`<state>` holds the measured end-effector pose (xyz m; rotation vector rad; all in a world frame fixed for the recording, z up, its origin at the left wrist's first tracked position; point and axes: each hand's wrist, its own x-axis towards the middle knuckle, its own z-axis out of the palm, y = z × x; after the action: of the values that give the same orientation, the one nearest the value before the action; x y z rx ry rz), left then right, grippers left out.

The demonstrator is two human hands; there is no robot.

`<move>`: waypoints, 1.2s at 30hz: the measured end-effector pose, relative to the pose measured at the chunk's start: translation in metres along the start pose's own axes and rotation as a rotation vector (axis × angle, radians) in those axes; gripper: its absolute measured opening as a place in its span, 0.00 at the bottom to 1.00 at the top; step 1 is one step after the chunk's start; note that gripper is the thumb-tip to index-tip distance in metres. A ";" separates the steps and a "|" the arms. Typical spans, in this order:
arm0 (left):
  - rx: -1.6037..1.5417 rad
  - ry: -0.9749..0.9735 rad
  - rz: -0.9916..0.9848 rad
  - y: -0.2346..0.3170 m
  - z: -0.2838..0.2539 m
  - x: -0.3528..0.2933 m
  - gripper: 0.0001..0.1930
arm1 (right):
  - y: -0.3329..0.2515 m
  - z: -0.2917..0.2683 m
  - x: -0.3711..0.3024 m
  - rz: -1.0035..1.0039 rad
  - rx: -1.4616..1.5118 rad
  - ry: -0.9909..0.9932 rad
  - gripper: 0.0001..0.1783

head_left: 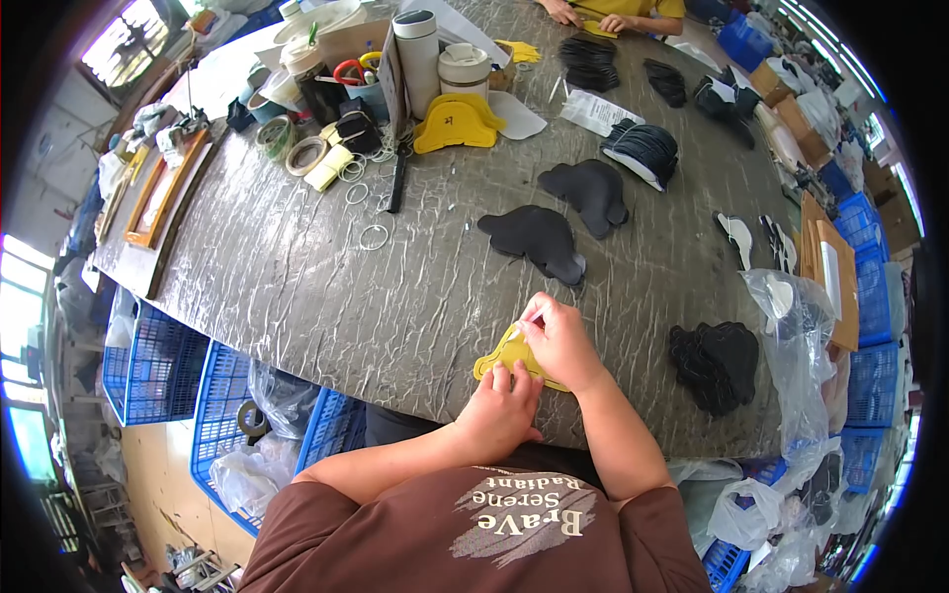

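A flat yellow template (pixel 488 365) with a line or slot along its outline lies on the table near my body. My left hand (pixel 504 403) rests on its near edge, fingers stretched and pressing it down. In a pinch, my right hand (pixel 561 344) holds a thin white pen (pixel 538 318), its tip low at the template's far edge. Whatever lies under the template is hidden. Just beyond are two stacks of black curved cut pieces, the nearer stack (pixel 534 240) and the farther stack (pixel 590 193). Another black stack (pixel 714 366) sits to the right.
At the far left stand a white tumbler (pixel 416 59), tape rolls (pixel 306 155), a yellow curved template (pixel 458 124) and rubber bands (pixel 374 237). A black bundle (pixel 641 153) lies at the far right. Across the table are another person's hands (pixel 593 18). Blue crates (pixel 222 415) flank the table.
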<state>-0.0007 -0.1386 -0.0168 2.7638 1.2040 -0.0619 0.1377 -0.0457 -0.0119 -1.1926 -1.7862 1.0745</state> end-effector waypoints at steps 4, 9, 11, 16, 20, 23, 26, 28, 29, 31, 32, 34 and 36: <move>-0.012 -0.008 0.004 0.000 -0.001 0.000 0.41 | 0.009 -0.003 0.003 -0.036 -0.043 0.059 0.05; -0.024 -0.019 -0.004 0.000 -0.001 0.000 0.41 | 0.022 -0.005 0.004 -0.029 -0.006 0.158 0.06; -0.030 -0.030 -0.014 0.000 -0.002 0.000 0.41 | 0.022 -0.006 0.003 -0.033 -0.021 0.172 0.06; -0.022 -0.013 -0.005 0.000 -0.001 0.000 0.40 | 0.021 -0.010 0.000 -0.034 -0.100 0.185 0.05; -0.012 -0.001 0.000 0.000 -0.002 0.000 0.40 | 0.024 -0.012 -0.006 -0.010 -0.115 0.228 0.05; 0.010 -0.007 -0.007 0.000 0.000 -0.001 0.40 | 0.018 -0.010 -0.009 -0.010 -0.155 0.248 0.05; 0.015 -0.003 -0.004 0.000 0.000 0.000 0.40 | 0.017 -0.009 -0.010 -0.043 -0.167 0.263 0.05; 0.017 -0.004 -0.004 0.000 -0.001 0.001 0.40 | 0.020 -0.010 -0.011 -0.087 -0.158 0.269 0.06; 0.018 -0.007 -0.006 0.000 -0.001 0.001 0.40 | 0.021 -0.010 -0.013 -0.060 -0.148 0.277 0.05; 0.022 0.002 -0.001 0.000 -0.001 0.000 0.40 | 0.023 -0.011 -0.017 -0.032 -0.138 0.285 0.05; 0.027 0.010 0.003 0.000 0.000 0.000 0.40 | 0.023 -0.012 -0.018 -0.018 -0.137 0.288 0.05; 0.021 0.004 -0.001 0.000 -0.002 0.000 0.40 | 0.024 -0.013 -0.022 0.001 -0.139 0.296 0.05; 0.016 0.000 -0.006 0.000 -0.003 0.000 0.40 | 0.026 -0.013 -0.025 -0.077 -0.157 0.340 0.05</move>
<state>-0.0007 -0.1382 -0.0141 2.7738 1.2168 -0.0729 0.1659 -0.0603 -0.0332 -1.3005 -1.6549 0.6509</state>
